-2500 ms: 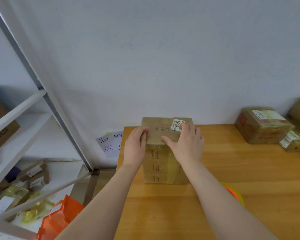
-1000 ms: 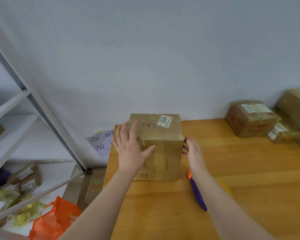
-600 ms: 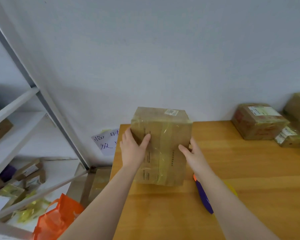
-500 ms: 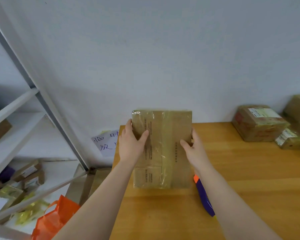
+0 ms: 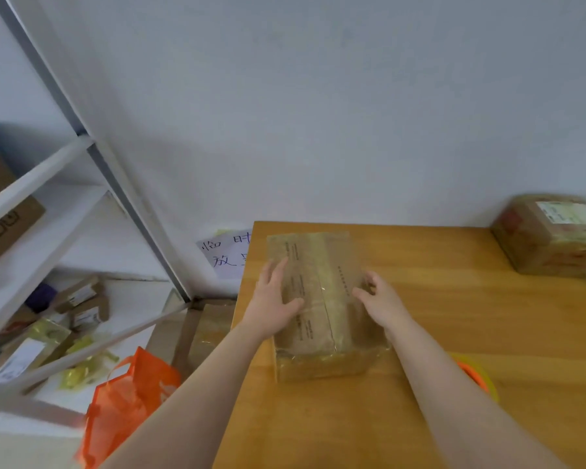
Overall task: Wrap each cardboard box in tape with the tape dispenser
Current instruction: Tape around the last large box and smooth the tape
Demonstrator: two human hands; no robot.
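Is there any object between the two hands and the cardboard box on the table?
Nothing visible does. The left hand lies flat on top of the cardboard box, and the right hand holds its right edge with curled fingers.

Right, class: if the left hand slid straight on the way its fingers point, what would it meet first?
The left hand lies flat on the box, fingers pointing away; past the box's far edge, likely the wall first.
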